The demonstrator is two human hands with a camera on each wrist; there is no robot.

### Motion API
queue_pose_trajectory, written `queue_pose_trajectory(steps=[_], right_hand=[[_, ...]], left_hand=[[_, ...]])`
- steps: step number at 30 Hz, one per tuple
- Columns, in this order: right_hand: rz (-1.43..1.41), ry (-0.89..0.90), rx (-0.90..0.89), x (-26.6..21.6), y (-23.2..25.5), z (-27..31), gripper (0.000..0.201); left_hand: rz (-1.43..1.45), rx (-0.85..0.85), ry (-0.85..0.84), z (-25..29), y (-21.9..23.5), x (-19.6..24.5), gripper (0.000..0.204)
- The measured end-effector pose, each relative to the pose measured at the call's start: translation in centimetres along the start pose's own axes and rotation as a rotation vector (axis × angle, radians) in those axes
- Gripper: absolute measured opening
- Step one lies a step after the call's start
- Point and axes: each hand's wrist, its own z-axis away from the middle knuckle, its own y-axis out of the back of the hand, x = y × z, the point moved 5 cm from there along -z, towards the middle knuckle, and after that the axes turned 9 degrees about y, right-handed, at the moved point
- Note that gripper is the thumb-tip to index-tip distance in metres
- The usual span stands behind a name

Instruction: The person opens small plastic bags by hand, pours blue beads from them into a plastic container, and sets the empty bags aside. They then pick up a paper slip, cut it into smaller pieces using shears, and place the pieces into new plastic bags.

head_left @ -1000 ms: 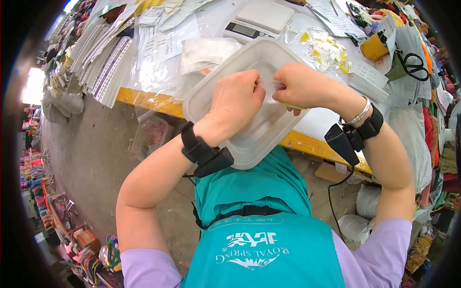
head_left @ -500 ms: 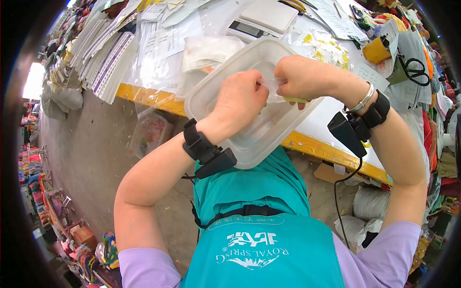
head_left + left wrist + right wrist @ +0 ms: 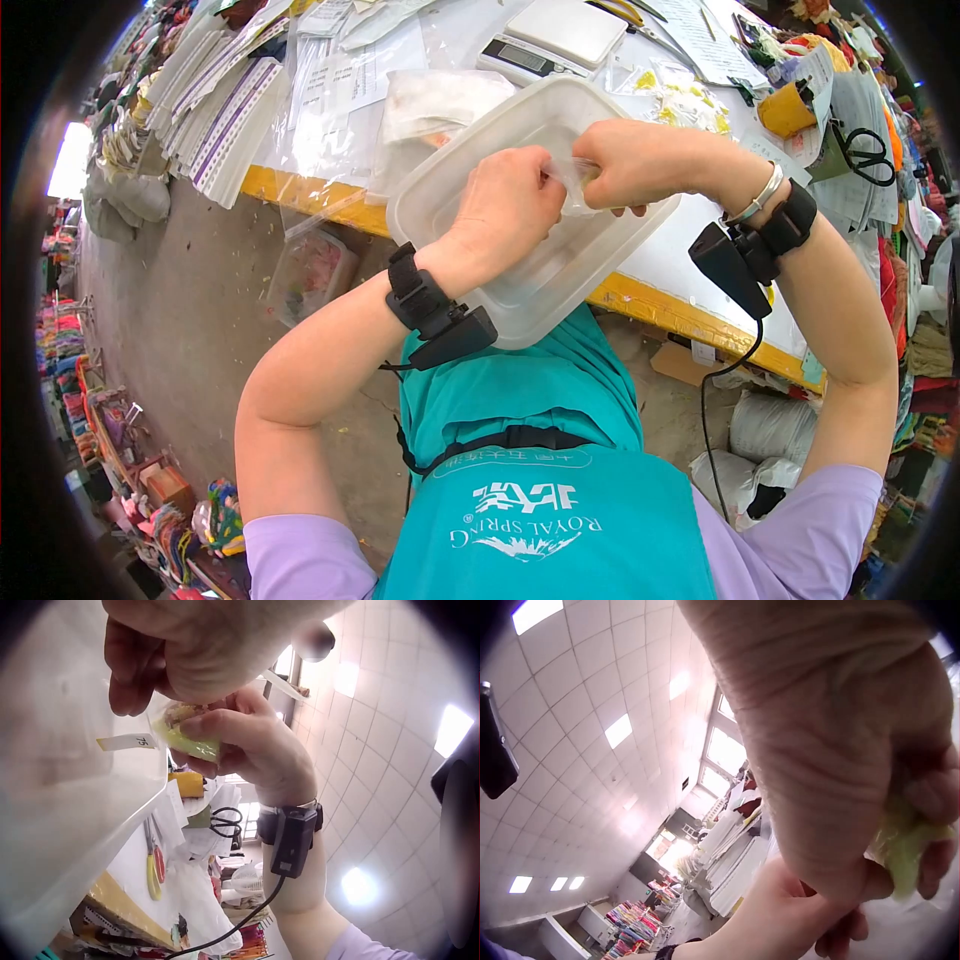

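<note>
Over a translucent plastic tub (image 3: 540,290), both hands meet at a small clear bag (image 3: 574,180). The left hand (image 3: 508,205) pinches one side of the bag between curled fingers and thumb. Facing it, the right hand (image 3: 650,160) grips the other side. In the left wrist view, the right hand (image 3: 262,746) holds a yellow-green packet (image 3: 196,742) with a clear wrapper. A small label (image 3: 126,742) reading 75 shows beside it, against the tub. The yellow-green packet (image 3: 904,859) also appears under the right hand (image 3: 840,742) in the right wrist view.
Behind the tub stand a digital scale (image 3: 556,40) and a bag with white contents (image 3: 440,105). Small yellow-and-white pieces (image 3: 690,105) lie at the right. Black-handled scissors (image 3: 868,155) are further right; stacked cards (image 3: 232,130) sit at the left.
The right hand has shifted slightly right and turned, so the yellow-green edge under it no longer shows in the head view. The clear bag is more visible between the hands.
</note>
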Motion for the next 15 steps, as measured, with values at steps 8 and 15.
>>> queue_pose_trajectory(steps=[8, 15], right_hand=[[-0.037, 0.060, 0.045, 0.10, -0.17, 0.17, 0.014], [-0.061, 0.080, 0.075, 0.25, -0.33, 0.05, 0.017]], left_hand=[[0.001, 0.013, -0.007, -0.18, 0.12, -0.05, 0.017], [0.004, 0.012, -0.013, -0.08, 0.20, -0.01, 0.018]])
